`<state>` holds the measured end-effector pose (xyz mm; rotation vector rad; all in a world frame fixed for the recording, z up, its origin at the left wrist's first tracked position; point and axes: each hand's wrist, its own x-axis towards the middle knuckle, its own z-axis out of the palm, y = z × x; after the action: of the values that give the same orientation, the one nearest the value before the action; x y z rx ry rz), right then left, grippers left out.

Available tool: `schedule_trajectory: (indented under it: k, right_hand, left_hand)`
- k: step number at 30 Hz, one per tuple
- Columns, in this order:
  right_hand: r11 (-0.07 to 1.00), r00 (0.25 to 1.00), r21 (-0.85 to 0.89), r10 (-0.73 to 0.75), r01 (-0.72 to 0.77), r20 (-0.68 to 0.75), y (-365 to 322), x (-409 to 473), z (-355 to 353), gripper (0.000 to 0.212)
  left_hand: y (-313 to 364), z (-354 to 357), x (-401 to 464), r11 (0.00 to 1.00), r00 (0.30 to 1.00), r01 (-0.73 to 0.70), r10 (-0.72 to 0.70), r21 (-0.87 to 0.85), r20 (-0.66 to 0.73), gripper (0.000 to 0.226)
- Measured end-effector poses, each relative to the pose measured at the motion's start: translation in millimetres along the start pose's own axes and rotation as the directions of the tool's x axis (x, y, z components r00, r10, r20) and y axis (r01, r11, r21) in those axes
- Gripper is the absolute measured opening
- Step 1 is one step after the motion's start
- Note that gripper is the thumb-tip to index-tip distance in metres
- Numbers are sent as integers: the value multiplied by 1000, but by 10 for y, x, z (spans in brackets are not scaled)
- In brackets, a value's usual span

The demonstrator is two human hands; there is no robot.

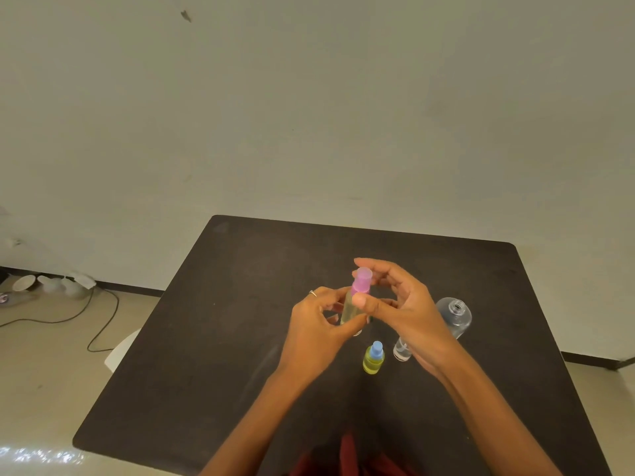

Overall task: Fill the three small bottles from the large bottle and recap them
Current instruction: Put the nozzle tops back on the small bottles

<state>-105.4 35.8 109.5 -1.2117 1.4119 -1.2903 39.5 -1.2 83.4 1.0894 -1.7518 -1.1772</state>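
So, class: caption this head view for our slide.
Both hands cap the pink-topped bottle above the table.

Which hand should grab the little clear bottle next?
Probably the right hand. The clear bottle stands just under that wrist, while the left hand grips the pink-capped bottle and sits farther away.

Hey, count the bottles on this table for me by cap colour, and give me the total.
Pink cap: 1, the pink-capped bottle held in both hands
Blue cap: 1, the blue-capped bottle
No cap seen: 2, the small clear bottle and the large clear bottle
Total: 4
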Motion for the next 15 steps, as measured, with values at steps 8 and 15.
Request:
schedule_trajectory:
  k: [8,15]
  right_hand:
    - [1000,1000,-5,-13,13,1,-3,2,15,39]
    - [1000,1000,-8,-19,19,-19,23,1,11,32]
  left_hand:
    - [9,-1,8,1000,1000,-2,2,-3,23,25]
    - [2,-11,15,1000,1000,-15,15,3,24,24]
